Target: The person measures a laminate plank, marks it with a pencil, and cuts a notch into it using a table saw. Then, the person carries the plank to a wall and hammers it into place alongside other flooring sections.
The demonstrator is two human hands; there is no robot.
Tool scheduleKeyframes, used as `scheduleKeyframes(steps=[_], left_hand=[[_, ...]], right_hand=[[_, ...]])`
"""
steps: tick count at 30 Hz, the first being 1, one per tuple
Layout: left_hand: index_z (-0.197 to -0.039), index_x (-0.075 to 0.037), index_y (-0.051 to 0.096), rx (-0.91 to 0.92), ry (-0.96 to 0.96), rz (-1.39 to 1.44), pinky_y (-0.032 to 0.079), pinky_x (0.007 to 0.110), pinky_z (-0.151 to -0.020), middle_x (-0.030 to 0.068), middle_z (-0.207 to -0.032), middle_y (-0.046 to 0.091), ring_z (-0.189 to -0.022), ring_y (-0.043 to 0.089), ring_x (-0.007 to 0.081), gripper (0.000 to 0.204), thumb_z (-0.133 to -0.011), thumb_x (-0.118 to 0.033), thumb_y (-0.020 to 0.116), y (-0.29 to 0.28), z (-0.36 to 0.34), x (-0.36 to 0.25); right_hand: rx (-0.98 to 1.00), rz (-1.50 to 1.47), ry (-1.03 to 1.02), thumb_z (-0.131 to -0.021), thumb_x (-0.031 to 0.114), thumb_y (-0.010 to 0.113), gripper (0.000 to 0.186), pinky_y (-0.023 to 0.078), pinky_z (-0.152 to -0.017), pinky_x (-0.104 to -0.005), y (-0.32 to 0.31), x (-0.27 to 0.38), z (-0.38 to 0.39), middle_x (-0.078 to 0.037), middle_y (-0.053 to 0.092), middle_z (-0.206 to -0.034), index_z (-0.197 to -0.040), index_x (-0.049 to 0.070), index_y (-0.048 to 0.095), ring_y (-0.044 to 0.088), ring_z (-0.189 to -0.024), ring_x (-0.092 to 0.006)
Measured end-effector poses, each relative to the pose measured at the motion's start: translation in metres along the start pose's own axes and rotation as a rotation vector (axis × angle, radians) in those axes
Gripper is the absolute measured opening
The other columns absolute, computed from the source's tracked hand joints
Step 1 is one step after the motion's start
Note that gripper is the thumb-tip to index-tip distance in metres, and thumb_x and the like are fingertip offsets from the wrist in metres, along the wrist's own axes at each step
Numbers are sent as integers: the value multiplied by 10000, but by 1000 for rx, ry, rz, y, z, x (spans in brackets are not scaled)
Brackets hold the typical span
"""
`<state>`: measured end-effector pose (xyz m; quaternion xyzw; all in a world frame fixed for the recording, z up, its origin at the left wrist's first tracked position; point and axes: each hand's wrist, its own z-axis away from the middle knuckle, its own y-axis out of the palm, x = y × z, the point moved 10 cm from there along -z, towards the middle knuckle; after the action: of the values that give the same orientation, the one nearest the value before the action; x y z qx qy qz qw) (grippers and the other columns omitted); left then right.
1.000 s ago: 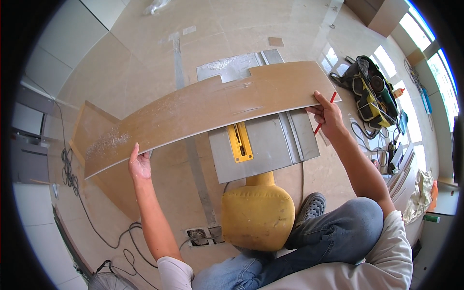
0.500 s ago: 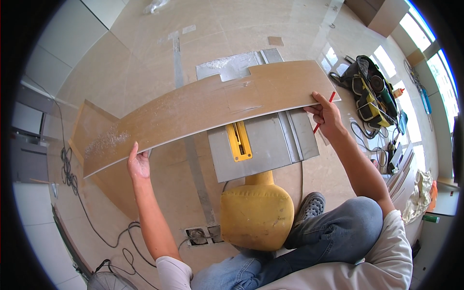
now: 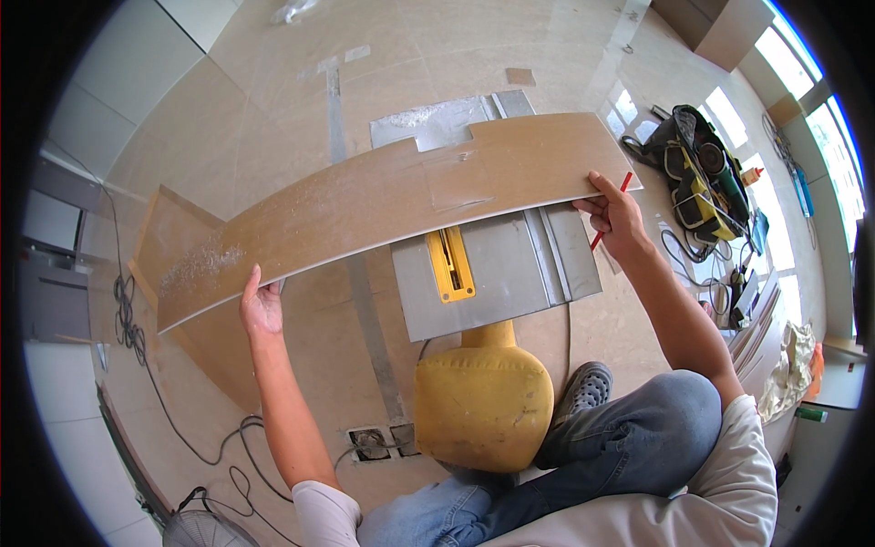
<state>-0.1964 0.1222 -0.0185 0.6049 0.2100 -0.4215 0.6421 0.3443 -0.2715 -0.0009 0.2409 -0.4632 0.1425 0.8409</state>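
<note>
Amid glossy floor tiles (image 3: pixel 428 55), holding a long, notched brown board (image 3: pixel 365 211) above a grey table-saw tabletop (image 3: pixel 510 290), gripped towards both ends, probably to balance the length. Reaching forward with both forearms (image 3: pixel 296 410), pinching the near edge thumb-up with left hand (image 3: pixel 262 305) and right hand (image 3: pixel 620 219), fingers partly hidden beneath, red pencil (image 3: pixel 626 182) tucked into the latter.

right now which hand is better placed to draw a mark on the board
Probably the right hand: it holds a red pencil at the near edge of the board. The left hand grips nearer the other end, no pencil visible.
</note>
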Motion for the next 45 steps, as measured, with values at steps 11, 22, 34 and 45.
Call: scheduleKeyframes(steps=[11, 22, 34, 45], left_hand=[[-1258, 43, 545, 4, -3, -3, 574, 402, -962, 158, -1238, 630, -1120, 637, 275, 370, -909, -10, 658, 5, 3, 0], [-1254, 35, 550, -5, 14, -15, 561, 404, -969, 150, -1242, 626, -1134, 626, 271, 365, -908, -6, 657, 4, 3, 0], [-1251, 47, 553, 4, -1, -32, 568, 379, -953, 153, -1226, 633, -1111, 638, 269, 360, -916, -32, 659, 4, 3, 1], [-1257, 53, 551, -8, -6, -35, 572, 377, -959, 153, -1231, 635, -1117, 640, 269, 363, -920, -33, 655, 3, 4, 2]], right_hand=[[-1, -6, -1, -937, 271, 685, 255, 269, -417, -200, 1, 1, 2, -119, 730, -954, -1050, 48, 632, 731, -813, -158], [-14, -3, -1, -938, 268, 683, 239, 263, -415, -202, -1, -1, 2, -114, 728, -947, -1040, 58, 633, 727, -801, -149], [-31, -11, 3, -946, 276, 682, 207, 274, -402, -185, 2, 0, 8, -100, 733, -869, -1007, 82, 642, 729, -743, -139], [-1, 8, 26, -941, 260, 675, 252, 276, -424, -200, -4, -4, 6, -113, 723, -966, -1067, 48, 622, 728, -808, -161]])
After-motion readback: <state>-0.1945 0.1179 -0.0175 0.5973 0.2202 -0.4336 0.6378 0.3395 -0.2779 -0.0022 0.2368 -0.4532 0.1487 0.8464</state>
